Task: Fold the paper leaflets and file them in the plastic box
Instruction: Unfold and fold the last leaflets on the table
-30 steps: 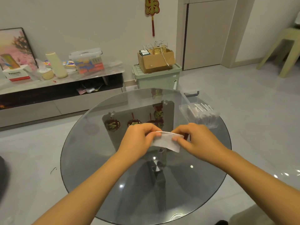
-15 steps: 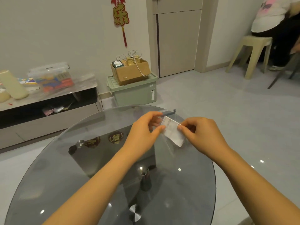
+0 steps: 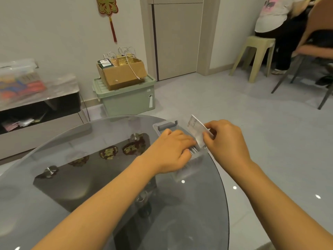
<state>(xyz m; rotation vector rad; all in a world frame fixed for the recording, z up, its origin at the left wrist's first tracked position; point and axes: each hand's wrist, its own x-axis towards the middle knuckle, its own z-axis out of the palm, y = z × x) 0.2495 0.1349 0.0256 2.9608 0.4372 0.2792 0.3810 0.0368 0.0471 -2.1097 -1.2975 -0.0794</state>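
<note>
Both forearms ran off the bottom edge. On the round glass table (image 3: 108, 204), the left hand (image 3: 171, 152) lay over the clear plastic box (image 3: 187, 170), fingers bent down onto the filed leaflets (image 3: 193, 150), hiding most of them; whether it gripped any could not be told. Just beside it, the right hand (image 3: 227, 141) pinched a folded leaflet (image 3: 197, 131), tilted, its lower edge inside the box. The box walls were hard to trace. Beyond, a seated person (image 3: 277, 24) was cut off at the top.
</note>
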